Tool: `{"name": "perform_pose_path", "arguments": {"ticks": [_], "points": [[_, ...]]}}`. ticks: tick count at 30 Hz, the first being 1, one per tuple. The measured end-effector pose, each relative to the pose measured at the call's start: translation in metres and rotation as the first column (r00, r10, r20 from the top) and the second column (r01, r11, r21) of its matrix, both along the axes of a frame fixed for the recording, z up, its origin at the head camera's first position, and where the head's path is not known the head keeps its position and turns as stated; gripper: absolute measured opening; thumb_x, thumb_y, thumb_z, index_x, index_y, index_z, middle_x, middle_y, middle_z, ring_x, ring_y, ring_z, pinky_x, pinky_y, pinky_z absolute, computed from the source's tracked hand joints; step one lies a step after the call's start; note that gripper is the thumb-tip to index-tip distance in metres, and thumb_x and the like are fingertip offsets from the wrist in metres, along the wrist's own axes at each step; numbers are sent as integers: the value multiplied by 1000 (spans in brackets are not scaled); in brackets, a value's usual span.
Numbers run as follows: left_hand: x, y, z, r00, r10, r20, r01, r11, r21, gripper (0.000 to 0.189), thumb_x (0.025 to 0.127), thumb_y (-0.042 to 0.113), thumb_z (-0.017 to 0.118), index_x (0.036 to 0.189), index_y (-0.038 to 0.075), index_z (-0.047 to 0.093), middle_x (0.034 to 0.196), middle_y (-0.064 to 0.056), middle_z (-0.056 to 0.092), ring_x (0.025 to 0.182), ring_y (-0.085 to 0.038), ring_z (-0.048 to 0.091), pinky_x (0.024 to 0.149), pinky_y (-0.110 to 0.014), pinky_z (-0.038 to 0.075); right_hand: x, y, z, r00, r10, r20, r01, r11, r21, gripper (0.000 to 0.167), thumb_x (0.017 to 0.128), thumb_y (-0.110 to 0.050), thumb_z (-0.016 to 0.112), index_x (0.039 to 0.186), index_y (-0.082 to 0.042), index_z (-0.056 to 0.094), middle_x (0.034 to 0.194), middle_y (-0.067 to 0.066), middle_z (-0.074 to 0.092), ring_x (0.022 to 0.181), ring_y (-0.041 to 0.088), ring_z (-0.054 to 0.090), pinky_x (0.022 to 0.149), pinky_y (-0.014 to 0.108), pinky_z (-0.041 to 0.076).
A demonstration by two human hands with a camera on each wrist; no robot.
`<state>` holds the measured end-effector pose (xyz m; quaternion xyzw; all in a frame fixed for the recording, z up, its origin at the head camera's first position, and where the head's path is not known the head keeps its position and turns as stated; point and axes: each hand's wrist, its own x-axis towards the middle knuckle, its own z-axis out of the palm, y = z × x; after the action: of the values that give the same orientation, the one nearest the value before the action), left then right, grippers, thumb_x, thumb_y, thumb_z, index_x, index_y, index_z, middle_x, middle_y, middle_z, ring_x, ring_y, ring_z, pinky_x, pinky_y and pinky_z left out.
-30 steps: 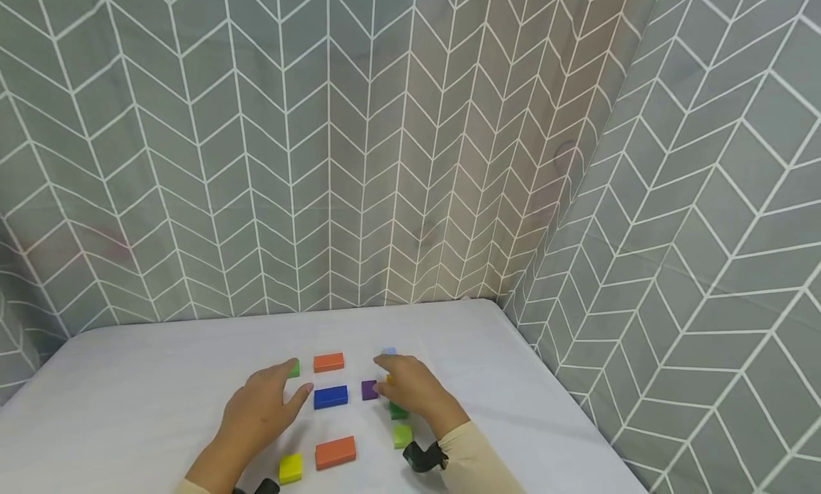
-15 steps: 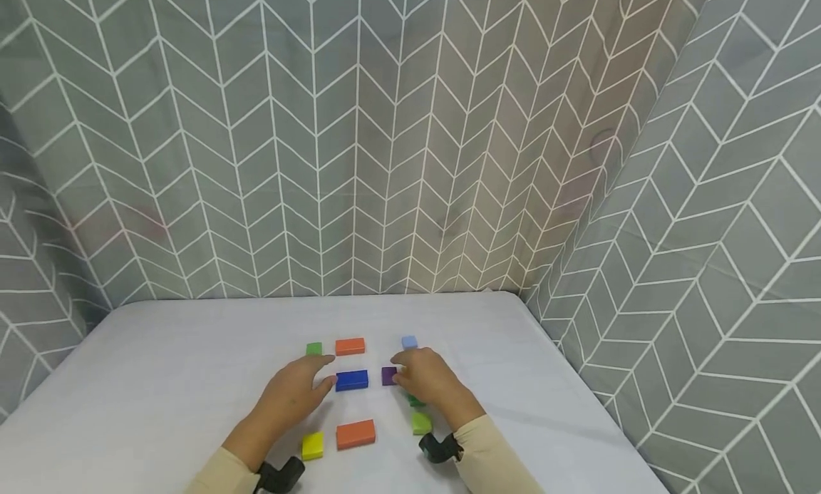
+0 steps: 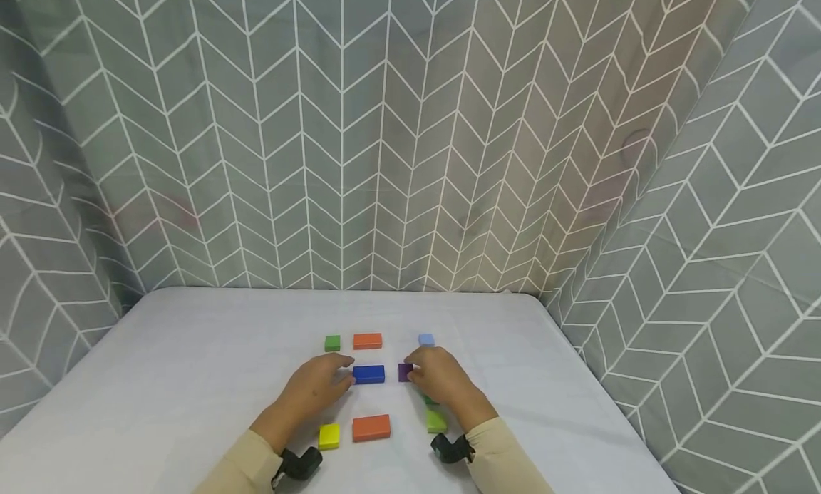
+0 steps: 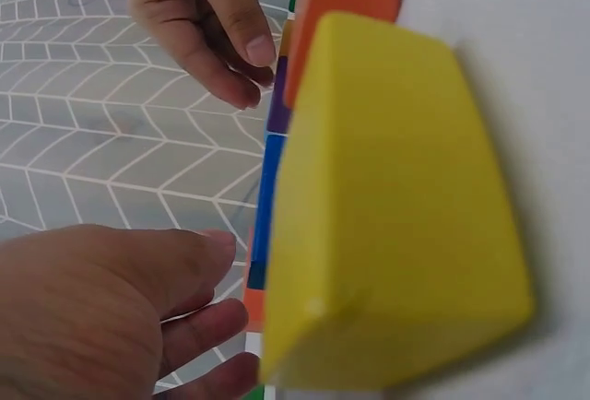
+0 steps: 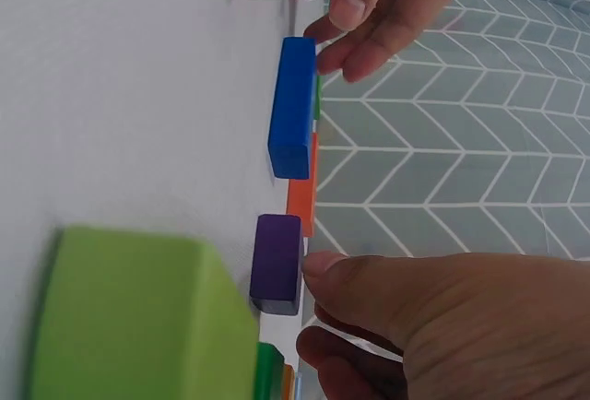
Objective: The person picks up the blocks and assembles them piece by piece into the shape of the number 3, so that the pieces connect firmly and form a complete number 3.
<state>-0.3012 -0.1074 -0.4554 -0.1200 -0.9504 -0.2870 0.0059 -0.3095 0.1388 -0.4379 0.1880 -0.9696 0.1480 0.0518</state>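
Observation:
My left hand hovers at the left end of a blue block, thumb tip close to it and fingers loosely bent, holding nothing. A purple block lies right of the blue one. At its right side is my right hand; in the right wrist view the thumb reaches the purple block's edge, with no fingers wrapped round it. Partly behind the right hand lies a dark green block. The left wrist view shows a yellow block large in front, with the left hand beyond it.
Behind the hands lie a green block, an orange block and a light blue block. Nearer are another orange block and a lime block. The white table ends at patterned curtains.
The head view has shifted, so the whole table appears further right and slightly higher. My left hand has drawn back from beside the green block toward the blue block's end. The right hand stays near the purple block.

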Motion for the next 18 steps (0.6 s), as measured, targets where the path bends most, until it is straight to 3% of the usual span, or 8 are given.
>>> {"name": "perform_pose_path", "arguments": {"ticks": [10,18], "points": [[2,3,-5,999,-5,-44,6,1000,28,33,90,23,74,122,14,69,121,-2,69,116,-26,61,101,-51,49,-1,-1,-3,998,51,-49,-49,998,33,26,88,-13,74,113,-6,74,108,7,73,101,20,69,87,35,57],[1,2,-10,999,6,-45,-4,999,48,33,90,25,74,122,17,69,122,0,68,117,-24,61,101,-49,50,0,-2,-3,993,87,-82,-85,996,27,18,86,-7,75,103,-4,76,101,6,72,96,22,69,87,37,57]]}}
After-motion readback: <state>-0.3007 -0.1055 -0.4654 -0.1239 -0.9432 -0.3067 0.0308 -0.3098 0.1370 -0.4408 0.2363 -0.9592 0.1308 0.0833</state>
